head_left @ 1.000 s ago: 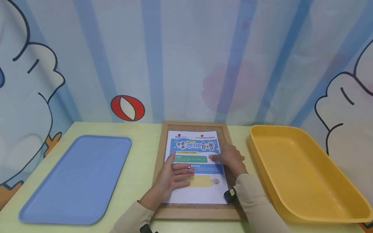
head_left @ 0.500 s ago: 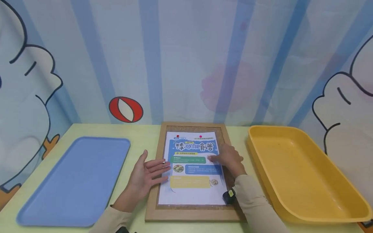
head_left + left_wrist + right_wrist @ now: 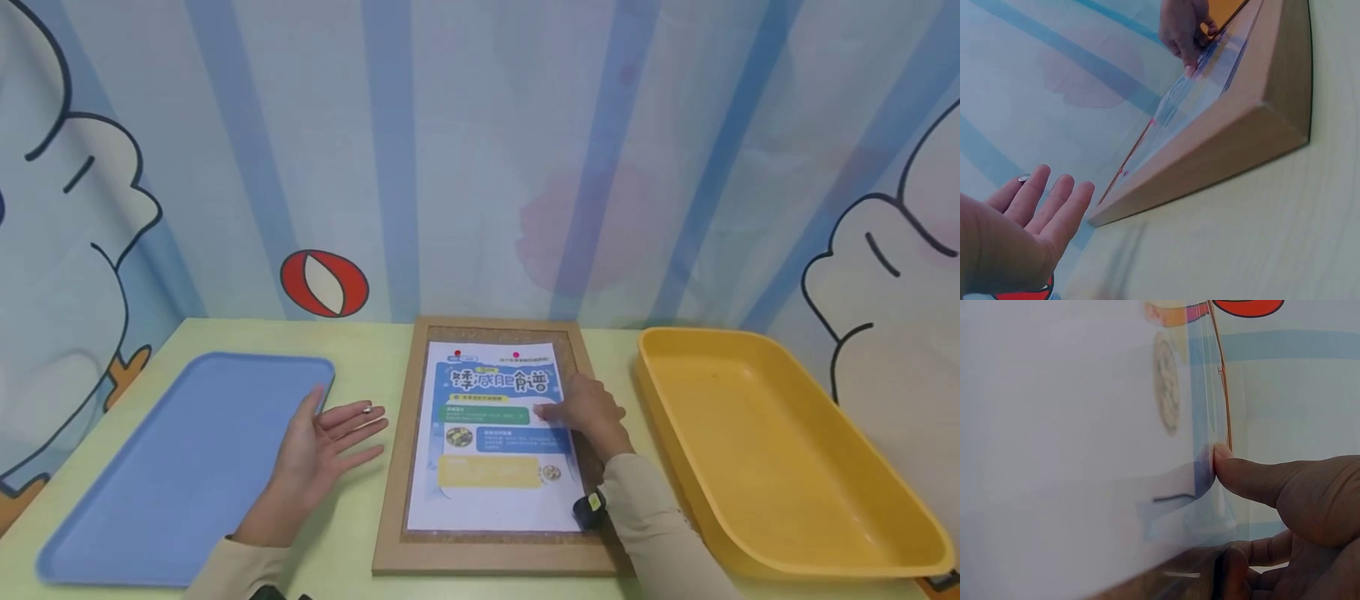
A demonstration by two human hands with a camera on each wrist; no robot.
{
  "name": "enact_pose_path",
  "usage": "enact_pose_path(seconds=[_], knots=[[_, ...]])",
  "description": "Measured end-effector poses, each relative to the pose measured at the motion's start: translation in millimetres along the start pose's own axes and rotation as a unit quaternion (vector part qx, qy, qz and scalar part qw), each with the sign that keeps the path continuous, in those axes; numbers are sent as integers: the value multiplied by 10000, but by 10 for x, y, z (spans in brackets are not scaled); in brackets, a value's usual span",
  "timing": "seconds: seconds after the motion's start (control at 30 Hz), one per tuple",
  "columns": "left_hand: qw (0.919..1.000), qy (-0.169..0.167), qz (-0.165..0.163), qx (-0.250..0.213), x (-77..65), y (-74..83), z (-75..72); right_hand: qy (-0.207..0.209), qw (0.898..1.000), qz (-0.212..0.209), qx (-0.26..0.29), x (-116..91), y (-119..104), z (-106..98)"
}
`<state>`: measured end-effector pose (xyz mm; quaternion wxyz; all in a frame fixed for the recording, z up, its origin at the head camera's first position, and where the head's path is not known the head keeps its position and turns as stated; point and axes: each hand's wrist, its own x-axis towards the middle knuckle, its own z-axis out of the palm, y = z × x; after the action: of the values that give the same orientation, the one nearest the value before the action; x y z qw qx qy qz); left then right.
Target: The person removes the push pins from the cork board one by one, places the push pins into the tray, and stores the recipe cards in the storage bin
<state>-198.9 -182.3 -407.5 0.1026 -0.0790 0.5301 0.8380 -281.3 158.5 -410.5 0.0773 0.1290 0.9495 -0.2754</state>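
Note:
A framed corkboard (image 3: 397, 492) lies on the table with a printed sheet (image 3: 495, 508) on it. Two pins, one red (image 3: 457, 353) and one pink (image 3: 516, 355), sit at the sheet's top. My right hand (image 3: 592, 412) is at the board's right side: the thumb (image 3: 1241, 472) presses the sheet near its edge, and the curled fingers (image 3: 1235, 569) are at the frame's side, partly hidden. To the left of the board my left hand (image 3: 311, 454) is in the air, palm turned inward, fingers extended. It holds nothing; a small silver ring (image 3: 1024, 178) shows on one finger.
A blue tray (image 3: 172, 467) lies on the pale table (image 3: 360, 350) at the left. On the right stands a deep yellow tray (image 3: 795, 467), close to my right forearm. Behind, a striped cartoon curtain (image 3: 480, 167) rises at the table's back edge.
My left hand has moved left from over the sheet, past the frame's left edge, to beside the blue tray. My right hand has stayed at the board's right side.

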Motion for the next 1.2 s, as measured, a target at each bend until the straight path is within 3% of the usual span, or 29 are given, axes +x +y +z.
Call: enact_pose_path(seconds=[0.47, 0.6, 0.87, 1.2], knots=[[9971, -486, 223, -549, -119, 243, -392, 47, 9999, -96, -11, 28, 26, 29], [9976, -384, 218, -529, -124, 304, -490, 51, 9999, -86, -21, 38, 32, 39], [10000, -29, -67, -14, -93, 384, -672, 67, 10000, -19, -64, 42, 24, 25], [9988, 306, -213, 315, 29, 385, -950, 152, 9998, -99, -86, 21, 25, 25]])
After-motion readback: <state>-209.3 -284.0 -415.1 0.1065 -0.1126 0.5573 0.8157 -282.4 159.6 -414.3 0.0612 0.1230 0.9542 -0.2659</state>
